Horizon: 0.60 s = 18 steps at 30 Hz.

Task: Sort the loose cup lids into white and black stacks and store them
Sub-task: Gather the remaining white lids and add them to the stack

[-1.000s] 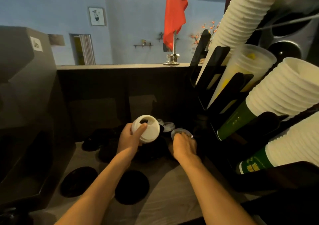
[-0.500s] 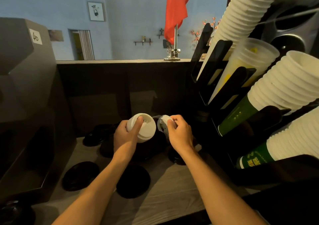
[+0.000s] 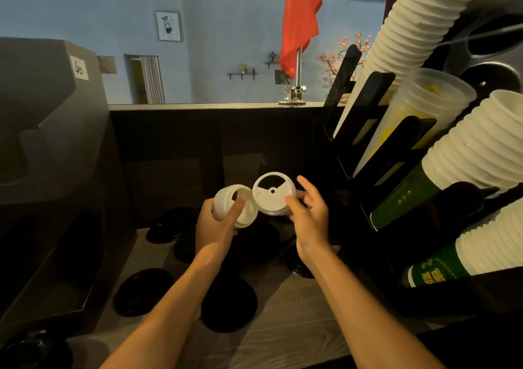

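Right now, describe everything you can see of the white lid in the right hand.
The lid is round, white and plastic-looking, with a dark fan-shaped opening near its top edge, a small centre hole and a thin slit. It is off the table, tilted with its face toward the camera. The right hand pinches its lower right edge, thumb in front. Its left edge sits by the stack in the left hand; contact is unclear.

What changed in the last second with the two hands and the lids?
The right hand picked a single white lid off the counter, lifted it and brought it leftward, up beside the white lid stack; its fingers now pinch the lid, top facing the camera. The left hand kept gripping the stack, roughly in place. The black lids on the counter stayed put.
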Each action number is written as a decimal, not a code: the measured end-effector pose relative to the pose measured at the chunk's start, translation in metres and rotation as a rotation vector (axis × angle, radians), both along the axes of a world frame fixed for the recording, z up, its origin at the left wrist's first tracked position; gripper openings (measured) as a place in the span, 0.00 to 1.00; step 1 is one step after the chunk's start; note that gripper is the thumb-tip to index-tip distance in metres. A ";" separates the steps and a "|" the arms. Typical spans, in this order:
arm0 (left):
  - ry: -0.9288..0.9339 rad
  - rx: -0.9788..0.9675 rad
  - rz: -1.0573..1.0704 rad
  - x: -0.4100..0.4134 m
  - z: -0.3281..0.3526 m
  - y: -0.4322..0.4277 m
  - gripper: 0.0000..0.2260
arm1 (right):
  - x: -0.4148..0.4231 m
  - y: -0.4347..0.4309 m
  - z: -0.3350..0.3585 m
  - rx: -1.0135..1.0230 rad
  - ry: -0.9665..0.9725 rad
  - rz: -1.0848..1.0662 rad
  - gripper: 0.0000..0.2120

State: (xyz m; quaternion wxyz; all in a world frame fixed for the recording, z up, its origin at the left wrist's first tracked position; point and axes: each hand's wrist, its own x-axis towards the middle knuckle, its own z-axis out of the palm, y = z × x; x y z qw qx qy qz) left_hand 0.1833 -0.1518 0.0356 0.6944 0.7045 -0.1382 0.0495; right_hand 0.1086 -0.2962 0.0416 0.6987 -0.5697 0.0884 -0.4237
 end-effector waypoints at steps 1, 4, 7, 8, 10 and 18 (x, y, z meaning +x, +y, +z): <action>0.009 -0.028 -0.030 -0.001 0.001 0.000 0.24 | 0.001 0.001 0.001 0.096 -0.011 0.094 0.21; 0.026 -0.109 -0.128 -0.006 0.005 0.000 0.28 | 0.001 0.008 0.000 0.121 0.030 0.224 0.17; 0.017 -0.134 -0.211 -0.010 0.006 0.000 0.30 | 0.002 0.014 -0.002 0.017 0.040 0.138 0.17; 0.014 -0.138 -0.240 -0.010 0.005 0.000 0.30 | 0.003 0.015 -0.002 0.008 0.035 0.103 0.17; 0.013 -0.153 -0.291 -0.012 0.003 0.001 0.28 | 0.004 0.014 -0.004 -0.008 0.029 0.042 0.17; 0.056 -0.194 -0.403 -0.013 0.000 0.000 0.28 | 0.002 0.016 -0.007 -0.184 0.060 -0.033 0.14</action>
